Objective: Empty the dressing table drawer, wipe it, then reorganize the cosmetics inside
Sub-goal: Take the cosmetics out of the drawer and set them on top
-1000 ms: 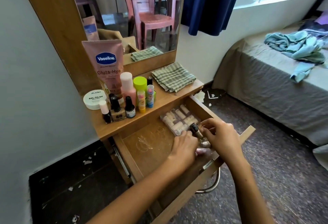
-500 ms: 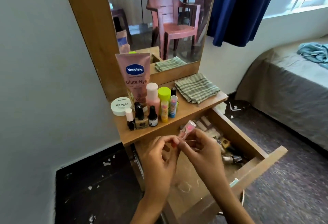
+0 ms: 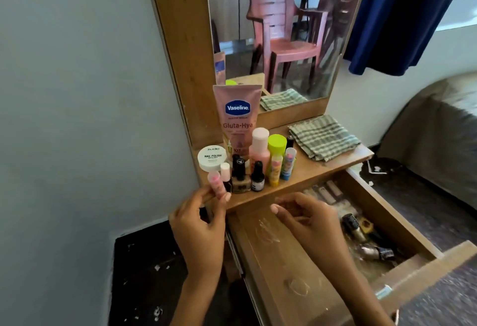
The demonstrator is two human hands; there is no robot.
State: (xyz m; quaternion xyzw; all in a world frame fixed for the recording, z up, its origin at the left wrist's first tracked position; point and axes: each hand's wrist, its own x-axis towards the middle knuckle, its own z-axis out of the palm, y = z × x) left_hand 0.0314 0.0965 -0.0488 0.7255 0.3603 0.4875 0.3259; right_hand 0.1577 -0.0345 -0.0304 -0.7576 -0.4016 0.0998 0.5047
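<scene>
- Left hand [image 3: 198, 225] pinches a small pink tube [image 3: 215, 182] upright at the tabletop [image 3: 309, 170] front left corner, just beside the nail polish bottles [image 3: 247, 177]
- Right hand [image 3: 307, 218] hovers over the open drawer [image 3: 284, 261], fingers loosely curled, holding nothing
- A few bottles [image 3: 361, 232] lie at the drawer's right side
- Folded checked cloth [image 3: 324, 137] rests on the tabletop's right

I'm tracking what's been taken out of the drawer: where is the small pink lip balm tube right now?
In the head view the pink lip balm tube is in the left hand, at the shelf's front-left corner beside the nail polish bottles.
</scene>
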